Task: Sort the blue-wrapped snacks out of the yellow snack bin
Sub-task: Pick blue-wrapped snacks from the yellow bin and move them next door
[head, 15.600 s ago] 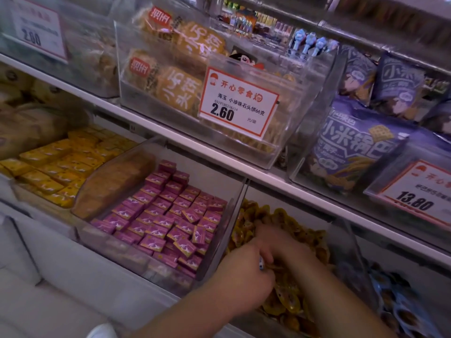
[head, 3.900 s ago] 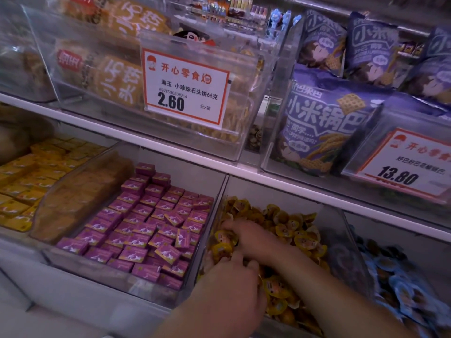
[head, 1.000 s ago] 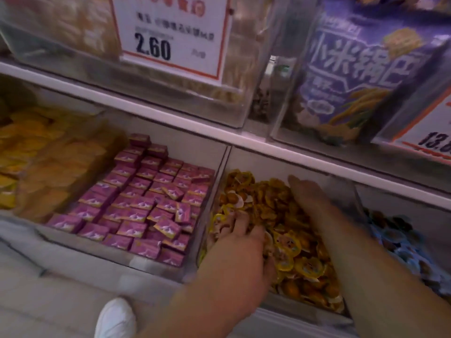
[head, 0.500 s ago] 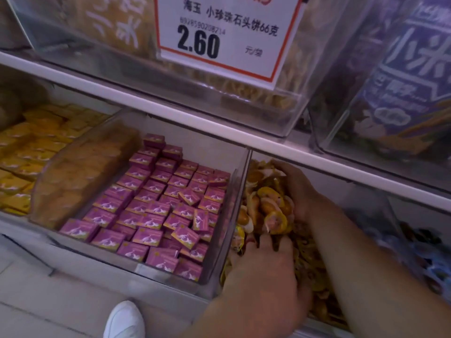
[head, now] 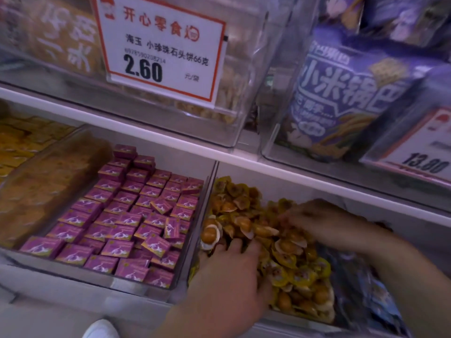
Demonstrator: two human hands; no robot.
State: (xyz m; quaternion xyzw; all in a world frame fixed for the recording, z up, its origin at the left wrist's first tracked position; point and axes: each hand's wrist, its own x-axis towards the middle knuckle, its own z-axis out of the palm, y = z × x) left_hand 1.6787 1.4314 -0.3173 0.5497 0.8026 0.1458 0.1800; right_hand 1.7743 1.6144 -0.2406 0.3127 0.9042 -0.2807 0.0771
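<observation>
The yellow snack bin (head: 209, 191) is a clear tub on the lower shelf, heaped with small yellow-wrapped snacks (head: 290, 267). My left hand (head: 231, 272) lies palm down at the bin's front left, its fingertips pushed into the pile. Further back and to the right, my right hand (head: 317, 220) rests on the pile with its fingers stretched out to the left; it is motion-blurred. No blue wrapper shows among the yellow ones. Blue-wrapped snacks (head: 380, 303) fill the neighbouring bin on the right, partly hidden by my right forearm.
Left of the yellow bin stands a clear bin of purple boxed snacks (head: 127, 220), and further left one of yellow boxes (head: 22, 142). The shelf edge (head: 244, 154) overhangs the bins. Above it are a 2.60 price card (head: 158, 47) and purple snack bags (head: 346, 93).
Half a second ago both hands cupped a raised heap of yellow snacks against the left wall. The heap has now spread out, and my right hand has moved right across the pile.
</observation>
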